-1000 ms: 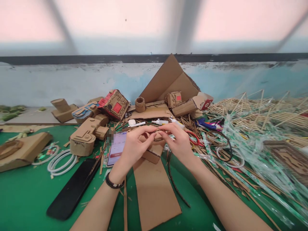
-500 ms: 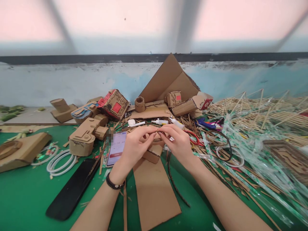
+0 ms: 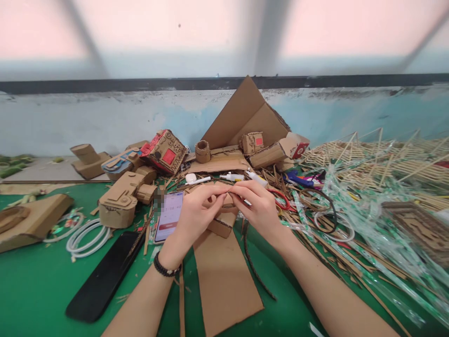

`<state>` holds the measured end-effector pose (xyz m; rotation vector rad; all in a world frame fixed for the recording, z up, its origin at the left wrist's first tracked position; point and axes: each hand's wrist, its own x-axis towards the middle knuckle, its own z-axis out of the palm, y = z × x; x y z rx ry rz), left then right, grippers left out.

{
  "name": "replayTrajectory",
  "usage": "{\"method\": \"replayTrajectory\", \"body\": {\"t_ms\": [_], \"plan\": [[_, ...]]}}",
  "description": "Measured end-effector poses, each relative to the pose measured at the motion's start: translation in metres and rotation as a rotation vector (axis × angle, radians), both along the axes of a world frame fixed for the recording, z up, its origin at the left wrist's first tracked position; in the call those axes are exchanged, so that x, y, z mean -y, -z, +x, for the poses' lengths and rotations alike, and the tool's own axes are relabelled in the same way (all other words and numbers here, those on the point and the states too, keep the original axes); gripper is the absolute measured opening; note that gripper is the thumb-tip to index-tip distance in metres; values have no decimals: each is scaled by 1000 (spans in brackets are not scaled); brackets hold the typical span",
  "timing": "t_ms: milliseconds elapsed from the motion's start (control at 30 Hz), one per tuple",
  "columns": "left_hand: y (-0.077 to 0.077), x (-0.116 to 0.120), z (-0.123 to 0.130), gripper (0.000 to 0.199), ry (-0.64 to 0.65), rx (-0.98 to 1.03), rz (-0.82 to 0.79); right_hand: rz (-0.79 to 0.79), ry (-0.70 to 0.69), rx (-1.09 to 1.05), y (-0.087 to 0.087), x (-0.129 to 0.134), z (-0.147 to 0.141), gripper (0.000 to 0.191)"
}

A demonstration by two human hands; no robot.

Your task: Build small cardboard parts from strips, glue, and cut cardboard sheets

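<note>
My left hand [image 3: 200, 211] and my right hand [image 3: 258, 206] meet at the fingertips above a small cardboard box-like piece [image 3: 221, 226]. Both are closed in a pinch. Between them is something thin and dark, mostly covered by the fingers, too small to name. Under the box-like piece and towards me lies a long flat cardboard sheet [image 3: 226, 285]. A dark, narrow corrugated strip [image 3: 255, 269] curves along the sheet's right side. Left of my left hand lies a phone with its screen lit [image 3: 170, 215].
Cardboard models [image 3: 117, 201] stand to the left, near coiled white tubing [image 3: 87, 238] and a long black flat object [image 3: 105, 276]. White glue tubes [image 3: 233, 177] lie beyond my hands. Clear plastic wrap [image 3: 365, 229] and thin wooden sticks [image 3: 351, 159] pile up at right.
The view has shifted very slightly to the left across the table's things. Both hands stay pinched together in nearly the same place.
</note>
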<state>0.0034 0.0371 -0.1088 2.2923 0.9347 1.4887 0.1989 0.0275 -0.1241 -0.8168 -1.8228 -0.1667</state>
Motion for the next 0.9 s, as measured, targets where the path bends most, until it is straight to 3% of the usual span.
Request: {"method": "replayTrajectory", "body": {"t_ms": [400,567,900], "plan": [[-3,5,4,22,-47,51,-48,2,-8,-55,-3,2,-3,19],[-6,7,5,15,-7,40,-35,9,-25,-71,-6,3,-3,17],[-6,7,5,14,-10,52,-13,-75,-22,-64,0,1,-1,17]]}}
